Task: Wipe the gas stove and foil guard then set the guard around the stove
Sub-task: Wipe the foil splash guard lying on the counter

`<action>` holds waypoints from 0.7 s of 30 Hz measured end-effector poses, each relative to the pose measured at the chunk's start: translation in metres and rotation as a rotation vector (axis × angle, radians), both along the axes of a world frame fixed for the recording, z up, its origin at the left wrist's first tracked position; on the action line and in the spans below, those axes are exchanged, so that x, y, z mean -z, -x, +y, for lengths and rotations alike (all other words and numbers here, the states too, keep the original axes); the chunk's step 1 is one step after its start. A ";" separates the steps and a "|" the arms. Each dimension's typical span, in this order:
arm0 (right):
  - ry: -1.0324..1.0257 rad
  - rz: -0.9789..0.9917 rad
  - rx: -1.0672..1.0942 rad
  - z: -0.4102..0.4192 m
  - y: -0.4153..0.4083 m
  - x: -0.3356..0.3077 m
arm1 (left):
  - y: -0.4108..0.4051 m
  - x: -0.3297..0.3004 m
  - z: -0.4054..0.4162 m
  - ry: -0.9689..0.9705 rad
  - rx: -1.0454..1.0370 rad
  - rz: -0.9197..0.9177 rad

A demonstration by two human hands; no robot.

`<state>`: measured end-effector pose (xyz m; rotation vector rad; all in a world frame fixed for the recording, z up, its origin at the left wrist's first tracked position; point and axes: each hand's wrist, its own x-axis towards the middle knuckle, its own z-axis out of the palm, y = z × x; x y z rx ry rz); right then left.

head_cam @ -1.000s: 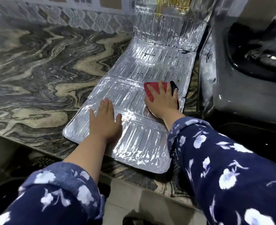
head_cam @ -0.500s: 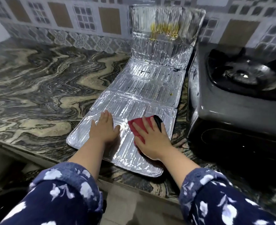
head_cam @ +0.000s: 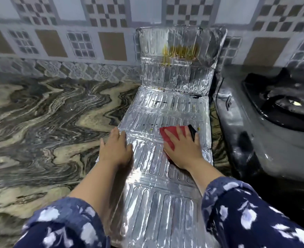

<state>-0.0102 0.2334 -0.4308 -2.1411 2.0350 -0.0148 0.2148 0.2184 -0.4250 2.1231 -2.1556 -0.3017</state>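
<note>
The foil guard (head_cam: pixel 165 158) lies on the marbled countertop (head_cam: pixel 40 122), just left of the gas stove (head_cam: pixel 265 129). Its long axis runs from the person's body away toward the tiled wall (head_cam: pixel 76 42). Most of its ribbed panels lie flat on the counter; the far panels are folded up and lean against the wall, so the guard's far end points upward. A yellow-brown stain (head_cam: pixel 180 51) marks the upright part, and dark specks dot the flat panels near the fold.

The left hand (head_cam: pixel 115 149) rests flat on the guard's left edge, fingers straight and close together, partly over the rim toward the counter. The right hand (head_cam: pixel 181 149) presses down on a red cloth (head_cam: pixel 169 138) lying on the foil near its right edge, fingers spread slightly and laid straight over it. A black piece (head_cam: pixel 192 131) shows at the cloth's far right corner; whether it is part of the cloth cannot be told.

Both forearms come out of dark blue sleeves (head_cam: pixel 246 212) with a white print. The stove's black burner (head_cam: pixel 290 102) sits at the right of the view.
</note>
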 end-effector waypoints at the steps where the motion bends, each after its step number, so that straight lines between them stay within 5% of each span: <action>1: 0.000 0.007 0.016 -0.007 0.002 0.000 | -0.002 0.000 -0.007 -0.003 -0.004 0.010; 13: -0.006 -0.007 0.250 -0.076 0.020 0.001 | -0.013 0.013 -0.030 -0.023 0.025 -0.011; 21: -0.041 -0.101 -0.087 -0.084 -0.074 -0.003 | -0.012 0.012 -0.030 -0.054 0.031 -0.028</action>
